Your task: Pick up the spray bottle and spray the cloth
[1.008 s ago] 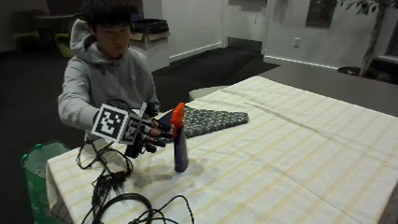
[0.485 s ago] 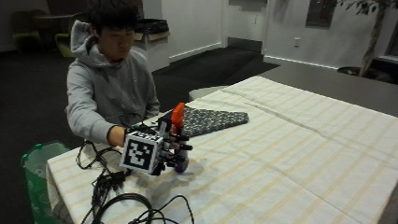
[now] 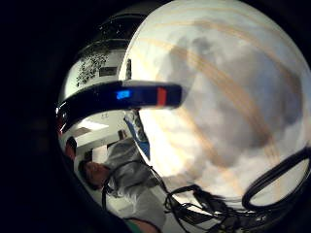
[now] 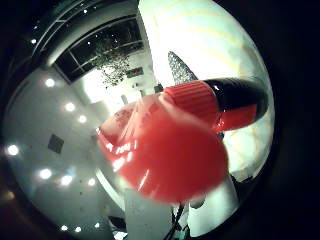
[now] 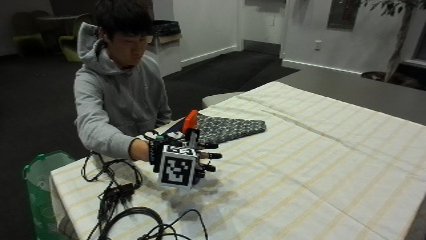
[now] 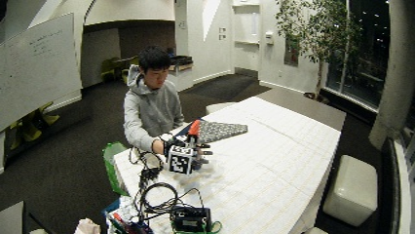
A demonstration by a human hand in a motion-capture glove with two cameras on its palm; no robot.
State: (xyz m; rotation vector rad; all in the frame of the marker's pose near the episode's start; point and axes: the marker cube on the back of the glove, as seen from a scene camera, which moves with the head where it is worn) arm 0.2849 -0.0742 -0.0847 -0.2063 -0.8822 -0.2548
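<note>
A spray bottle with an orange-red head [image 5: 190, 121] stands near the table's left end, its dark body mostly hidden behind my gloved right hand [image 5: 183, 161]. The hand's fingers [image 5: 209, 156] curl round the bottle's body. In the thumb side palm view the red spray head [image 4: 170, 155] and the red collar [image 4: 192, 97] lie close to the palm. The little finger side palm view shows the dark bottle body [image 3: 121, 95] with a blue and red label. A dark patterned folded cloth [image 5: 229, 127] lies on the table just behind the bottle. In the wide view the hand [image 6: 185, 156] is in front of the cloth [image 6: 220, 130].
The table carries a cream striped tablecloth [image 5: 319, 165] that stretches wide to the right. Black cables [image 5: 123, 197] coil at the near left corner. A green bin [image 5: 38, 185] stands on the floor beside that end. A black device [image 6: 191, 219] sits at the near corner.
My gloved hand came from the bottle's left side round to its front and wrapped its fingers round the body. The bottle's head stays at about the same spot.
</note>
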